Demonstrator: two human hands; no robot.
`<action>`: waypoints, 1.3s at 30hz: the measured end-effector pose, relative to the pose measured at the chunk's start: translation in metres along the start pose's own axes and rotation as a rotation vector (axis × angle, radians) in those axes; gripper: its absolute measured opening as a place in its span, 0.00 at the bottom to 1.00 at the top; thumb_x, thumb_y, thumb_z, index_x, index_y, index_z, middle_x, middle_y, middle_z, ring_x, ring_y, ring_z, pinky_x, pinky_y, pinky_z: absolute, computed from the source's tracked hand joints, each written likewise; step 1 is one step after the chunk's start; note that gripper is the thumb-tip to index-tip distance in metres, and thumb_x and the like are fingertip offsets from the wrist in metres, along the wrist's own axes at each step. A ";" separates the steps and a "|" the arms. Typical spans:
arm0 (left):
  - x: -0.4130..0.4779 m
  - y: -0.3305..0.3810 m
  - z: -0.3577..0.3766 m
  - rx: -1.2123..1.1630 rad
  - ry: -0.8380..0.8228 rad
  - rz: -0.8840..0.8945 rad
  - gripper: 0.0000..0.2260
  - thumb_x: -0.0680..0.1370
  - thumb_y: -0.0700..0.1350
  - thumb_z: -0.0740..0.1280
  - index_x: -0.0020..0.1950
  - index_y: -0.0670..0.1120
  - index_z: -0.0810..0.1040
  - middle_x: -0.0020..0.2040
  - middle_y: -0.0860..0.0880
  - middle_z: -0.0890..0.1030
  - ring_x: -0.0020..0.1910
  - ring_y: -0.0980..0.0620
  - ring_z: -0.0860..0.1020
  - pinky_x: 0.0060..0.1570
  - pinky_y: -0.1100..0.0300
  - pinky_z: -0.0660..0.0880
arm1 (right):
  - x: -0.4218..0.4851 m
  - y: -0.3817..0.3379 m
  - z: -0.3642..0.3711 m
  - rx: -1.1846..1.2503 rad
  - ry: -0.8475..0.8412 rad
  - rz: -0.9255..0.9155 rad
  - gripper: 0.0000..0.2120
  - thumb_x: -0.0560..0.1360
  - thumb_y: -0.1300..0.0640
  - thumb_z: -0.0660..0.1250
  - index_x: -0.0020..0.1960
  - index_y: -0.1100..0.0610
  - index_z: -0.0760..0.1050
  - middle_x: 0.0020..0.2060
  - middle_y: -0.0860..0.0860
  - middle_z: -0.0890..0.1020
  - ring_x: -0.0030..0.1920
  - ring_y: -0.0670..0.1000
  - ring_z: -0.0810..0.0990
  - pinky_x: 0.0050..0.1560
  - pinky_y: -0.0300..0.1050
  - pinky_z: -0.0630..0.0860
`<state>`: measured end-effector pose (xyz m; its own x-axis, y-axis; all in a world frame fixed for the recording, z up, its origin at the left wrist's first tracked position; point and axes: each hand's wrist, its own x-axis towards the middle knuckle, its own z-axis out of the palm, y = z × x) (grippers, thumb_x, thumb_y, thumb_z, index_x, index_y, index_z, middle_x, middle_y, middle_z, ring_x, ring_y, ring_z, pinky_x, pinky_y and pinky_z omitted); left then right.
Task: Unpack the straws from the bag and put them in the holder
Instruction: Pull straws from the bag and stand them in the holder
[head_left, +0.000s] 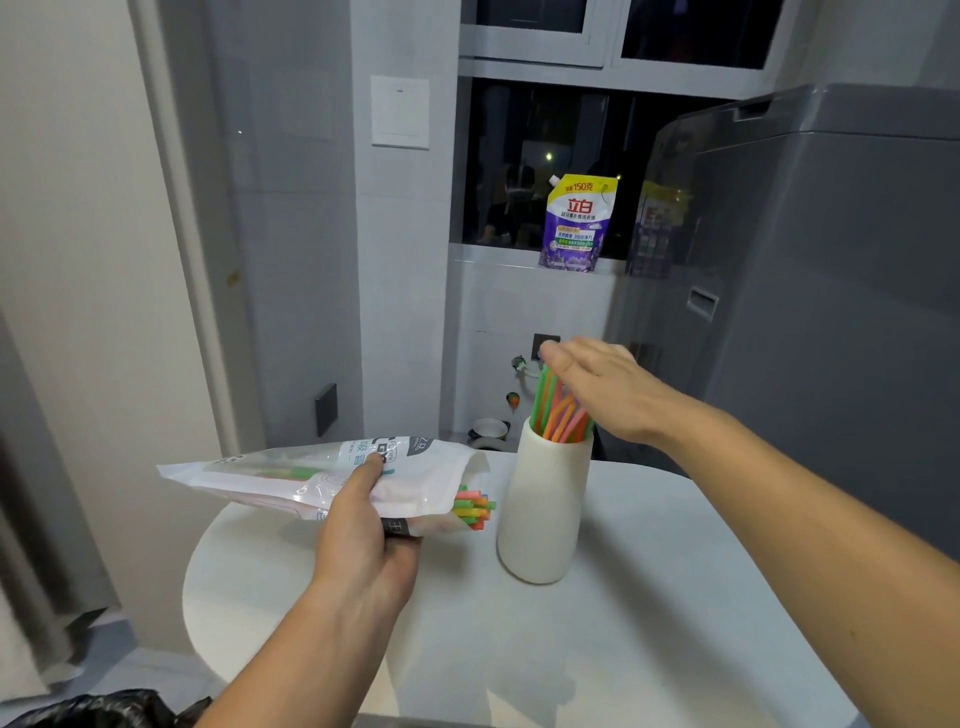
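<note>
The bag (291, 475) (printed "吸" beside the thumb) is gripped by the left hand (363, 535) above the white table (675, 597), with coloured straw ends (474, 512) shown at its open mouth, near the holder (543, 519). More straws (556, 410) are stood in the holder, over which the right hand (597, 384) is spread flat, fingers straight. On the sill (498, 255), a purple pouch (579, 223) is marked "立白" and "150克".

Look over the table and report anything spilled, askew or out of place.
Nothing is spilled or damaged. The straws in the holder lean at mixed angles rather than standing straight. The left hand holds the bag nearly flat above the table, and straw ends poke from its open mouth, so they might slip out.
</note>
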<state>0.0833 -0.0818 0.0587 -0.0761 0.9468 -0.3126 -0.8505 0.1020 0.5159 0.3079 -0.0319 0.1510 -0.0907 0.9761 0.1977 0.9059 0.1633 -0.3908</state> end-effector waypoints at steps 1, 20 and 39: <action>0.000 0.000 0.000 0.002 -0.008 -0.001 0.04 0.83 0.41 0.66 0.57 0.45 0.77 0.42 0.48 0.85 0.32 0.52 0.85 0.21 0.63 0.75 | -0.001 0.001 0.002 -0.011 -0.034 0.018 0.35 0.78 0.30 0.42 0.74 0.48 0.67 0.69 0.51 0.70 0.73 0.55 0.62 0.72 0.59 0.63; 0.004 0.003 0.000 -0.009 -0.038 0.045 0.11 0.82 0.43 0.68 0.64 0.45 0.78 0.55 0.46 0.86 0.51 0.47 0.85 0.38 0.52 0.85 | -0.084 -0.045 0.025 0.314 0.688 -0.075 0.18 0.81 0.47 0.59 0.37 0.57 0.72 0.28 0.49 0.73 0.33 0.50 0.71 0.37 0.52 0.70; -0.019 -0.003 0.015 0.163 -0.137 0.475 0.23 0.80 0.41 0.73 0.74 0.44 0.73 0.67 0.41 0.82 0.64 0.41 0.82 0.60 0.45 0.80 | -0.109 -0.071 0.095 1.376 0.011 0.627 0.21 0.83 0.48 0.58 0.34 0.55 0.67 0.23 0.50 0.67 0.22 0.48 0.58 0.25 0.38 0.53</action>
<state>0.0957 -0.0958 0.0752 -0.3560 0.9303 0.0885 -0.6458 -0.3133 0.6963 0.2138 -0.1359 0.0719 0.1608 0.9365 -0.3117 -0.2865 -0.2579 -0.9227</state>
